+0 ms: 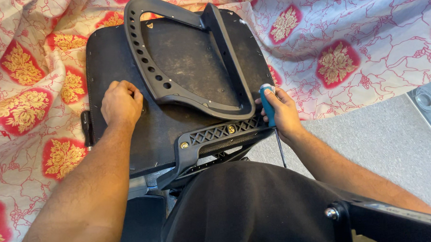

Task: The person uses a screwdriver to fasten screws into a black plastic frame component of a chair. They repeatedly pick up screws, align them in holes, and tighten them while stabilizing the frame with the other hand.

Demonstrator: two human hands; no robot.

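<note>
- My right hand (284,111) is wrapped tight around a screwdriver (269,109) with a blue-green handle; its thin metal shaft points down and toward me, past my wrist.
- That hand sits at the right edge of an upturned chair seat (130,138), just beside a black bracket (216,135) with a lattice pattern and two brass-coloured screws (184,145).
- My left hand (121,103) is curled into a loose fist, knuckles resting on the dark underside of the seat; I cannot tell whether it holds anything.
- Just right of that hand, a curved black armrest frame (175,55) with a row of holes lies on the seat.
- A small black lever (86,128) sticks out at the seat's left edge.
- The seat rests on a pink cloth (346,45) with red and gold flower patches, spread over a grey floor (383,139).
- No packages or labels that I can make out.
- Another black chair part (372,220) sits at lower right, close to me.
</note>
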